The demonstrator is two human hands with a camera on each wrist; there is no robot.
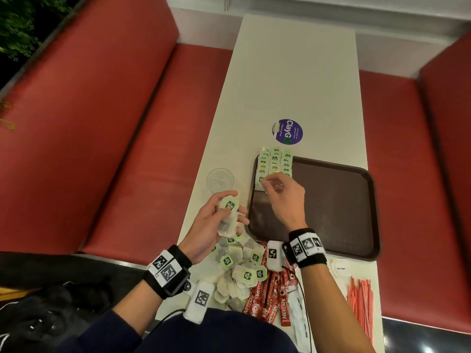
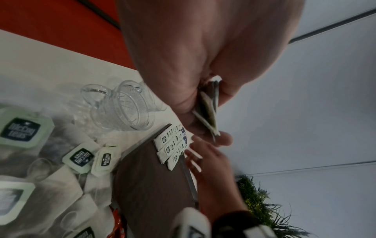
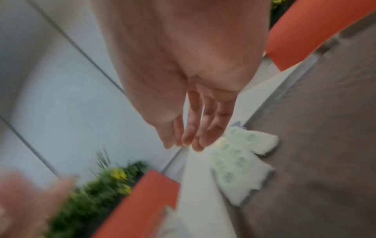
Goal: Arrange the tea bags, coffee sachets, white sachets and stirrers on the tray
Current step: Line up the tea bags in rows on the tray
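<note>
My left hand (image 1: 224,215) is raised above the table's left edge and grips a small stack of tea bags (image 2: 206,111) with green tags. My right hand (image 1: 274,186) hovers over the near end of the tea bag rows (image 1: 275,161) laid in the far left corner of the brown tray (image 1: 331,200). In the right wrist view its fingers (image 3: 189,138) are nearly straight, close to the rows (image 3: 240,161), and hold nothing that I can see. A loose tea bag pile (image 1: 242,271), red coffee sachets (image 1: 270,301), white sachets (image 1: 298,309) and red stirrers (image 1: 360,299) lie on the table near me.
An empty clear glass (image 1: 220,179) stands left of the tray, close to my left hand. A round purple sticker (image 1: 288,131) is on the white table beyond the tray. Red bench seats run along both sides. Most of the tray's surface is bare.
</note>
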